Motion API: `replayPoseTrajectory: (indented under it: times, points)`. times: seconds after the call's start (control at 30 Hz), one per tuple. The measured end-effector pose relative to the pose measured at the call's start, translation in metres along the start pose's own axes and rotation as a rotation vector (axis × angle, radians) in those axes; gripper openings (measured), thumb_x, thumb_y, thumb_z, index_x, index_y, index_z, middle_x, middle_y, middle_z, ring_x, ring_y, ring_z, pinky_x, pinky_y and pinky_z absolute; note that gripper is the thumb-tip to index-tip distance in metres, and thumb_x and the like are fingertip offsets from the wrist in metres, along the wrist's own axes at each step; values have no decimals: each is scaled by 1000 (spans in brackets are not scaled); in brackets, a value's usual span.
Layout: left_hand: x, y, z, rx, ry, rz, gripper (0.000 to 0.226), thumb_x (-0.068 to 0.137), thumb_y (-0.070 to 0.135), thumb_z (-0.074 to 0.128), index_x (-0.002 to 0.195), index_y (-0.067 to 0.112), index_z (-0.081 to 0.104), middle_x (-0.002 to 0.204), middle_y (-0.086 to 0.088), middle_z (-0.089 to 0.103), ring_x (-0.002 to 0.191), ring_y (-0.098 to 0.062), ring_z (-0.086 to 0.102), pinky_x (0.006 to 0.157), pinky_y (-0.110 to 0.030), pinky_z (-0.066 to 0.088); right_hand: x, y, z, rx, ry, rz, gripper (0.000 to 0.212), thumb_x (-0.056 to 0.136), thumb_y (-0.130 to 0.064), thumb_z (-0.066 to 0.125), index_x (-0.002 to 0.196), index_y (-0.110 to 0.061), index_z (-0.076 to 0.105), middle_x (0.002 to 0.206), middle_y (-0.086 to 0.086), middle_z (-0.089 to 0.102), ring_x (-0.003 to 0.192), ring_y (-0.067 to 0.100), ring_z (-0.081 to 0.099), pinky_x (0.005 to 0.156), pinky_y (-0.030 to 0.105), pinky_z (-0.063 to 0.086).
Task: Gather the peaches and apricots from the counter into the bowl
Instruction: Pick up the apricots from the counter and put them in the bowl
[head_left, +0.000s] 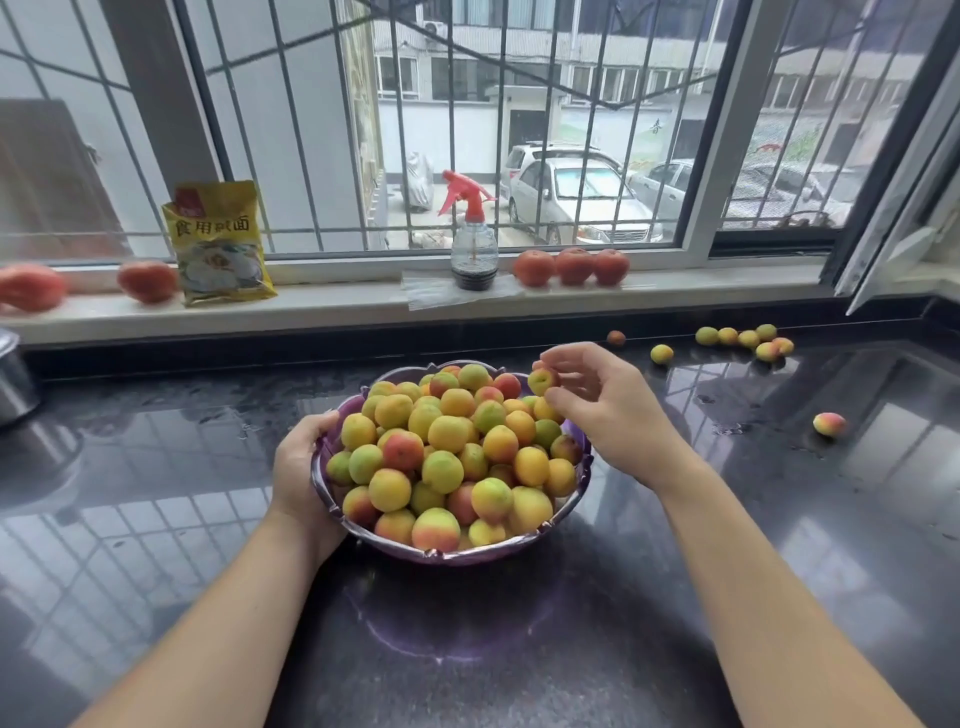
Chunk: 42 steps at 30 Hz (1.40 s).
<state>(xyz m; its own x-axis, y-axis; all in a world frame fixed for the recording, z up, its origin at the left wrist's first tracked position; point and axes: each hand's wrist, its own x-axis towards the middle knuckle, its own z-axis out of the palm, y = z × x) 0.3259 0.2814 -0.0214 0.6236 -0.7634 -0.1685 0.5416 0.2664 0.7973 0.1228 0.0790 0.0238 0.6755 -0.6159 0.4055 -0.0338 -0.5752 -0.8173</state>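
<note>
— Closest to us sits the purple bowl (571, 512), heaped past its rim with yellow, green and red-blushed fruit (447, 441), on the dark polished counter (156, 519).

— And the hands?

— Left hand (298, 470) grips the bowl's left rim, thumb hooked over the edge, the other fingers hidden behind the wall. Right hand (608, 402) hovers over the bowl's far right edge; thumb and fingertips pinch one small apricot (541, 381), the remaining fingers loosely curled above it.

— Anything left out on the counter?

— Yes. One blushed fruit (829, 424) lies alone, well to the right of the bowl. Farther back right, a cluster of yellow-green apricots (748, 340) lies near the counter's back edge, one yellow apricot (662, 354) a little left of them, and a small reddish fruit (616, 338) further left again.

— Beyond that?

— On the windowsill (337, 306): three red peaches (571, 266) in a row, just right of a clear spray bottle (472, 244) with a red trigger. A yellow packet (218, 244) stands to the left, with two more red peaches (148, 280) beyond it. A metal pot (13, 379) shows at the counter's left edge.
</note>
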Motion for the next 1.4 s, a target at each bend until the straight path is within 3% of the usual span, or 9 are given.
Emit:
replayPoseTrajectory:
  times: [0.3, 0.47, 0.6, 0.8, 0.93, 1.0, 1.1, 1.2, 1.4]
  points:
    - [2, -1, -3, -2, -10, 8, 60, 104, 39, 40, 145, 1, 61, 141, -28, 65, 131, -50, 62, 112, -67, 48, -1, 3, 3, -64, -51, -5, 29, 98, -18, 65, 123, -31, 70, 118, -15, 69, 116, 3, 61, 99, 27, 53]
    - [1, -1, 0, -4, -3, 9, 58, 105, 38, 40, 142, 0, 63, 137, -27, 68, 127, -48, 65, 99, -62, 59, 0, -3, 4, -68, 41, -51, 31, 99, -21, 64, 129, -29, 61, 107, -13, 68, 104, 2, 63, 89, 18, 51]
    - [-1, -1, 1, -2, -2, 12, 58, 104, 38, 41, 143, 0, 62, 138, -28, 67, 129, -49, 64, 98, -61, 60, 1, 1, 9, -304, 10, -98, 18, 99, -23, 63, 113, -31, 71, 102, -21, 61, 112, 7, 52, 95, 30, 44]
    - [-1, -1, 1, -2, -4, 24, 58, 105, 38, 39, 143, 0, 62, 135, -27, 69, 122, -46, 69, 94, -60, 62, 10, 5, 14, -371, -137, -64, 22, 103, -28, 55, 112, -30, 75, 105, -10, 67, 116, 13, 47, 101, 42, 42]
    - [-1, -1, -1, 19, -6, 28, 57, 106, 38, 39, 142, 1, 63, 136, -26, 70, 125, -47, 67, 97, -59, 61, 9, 7, 11, -277, -186, -18, 26, 104, -33, 53, 121, -36, 73, 119, -12, 64, 120, 11, 51, 100, 35, 44]
    - [-2, -1, -1, 16, -10, 33, 54, 107, 37, 39, 139, 2, 66, 134, -25, 71, 122, -44, 70, 96, -58, 62, 8, 9, 5, -48, -115, 6, 26, 105, -33, 51, 123, -35, 71, 125, -13, 64, 120, 3, 57, 98, 23, 47]
    - [-4, -1, 0, 8, 9, 39, 51, 110, 34, 39, 121, 5, 79, 131, -24, 73, 113, -40, 75, 93, -58, 62, 4, 30, -14, 115, 249, 100, 24, 106, -26, 51, 119, -26, 71, 120, -7, 69, 115, 4, 62, 94, 17, 47]
    - [-9, 1, 5, -20, 37, 34, 48, 108, 33, 44, 104, 9, 86, 124, -19, 77, 105, -36, 78, 85, -55, 64, -12, 73, -48, -213, 515, 275, 25, 101, -14, 51, 112, -18, 73, 115, 5, 69, 112, 23, 61, 92, 30, 47]
    - [-22, -20, 19, -123, 30, 78, 64, 86, 39, 57, 143, 10, 65, 136, -15, 72, 128, -36, 69, 110, -57, 51, -47, 128, -127, -869, 408, 490, 37, 94, -11, 48, 125, -14, 66, 146, 12, 42, 134, 36, 30, 113, 41, 30]
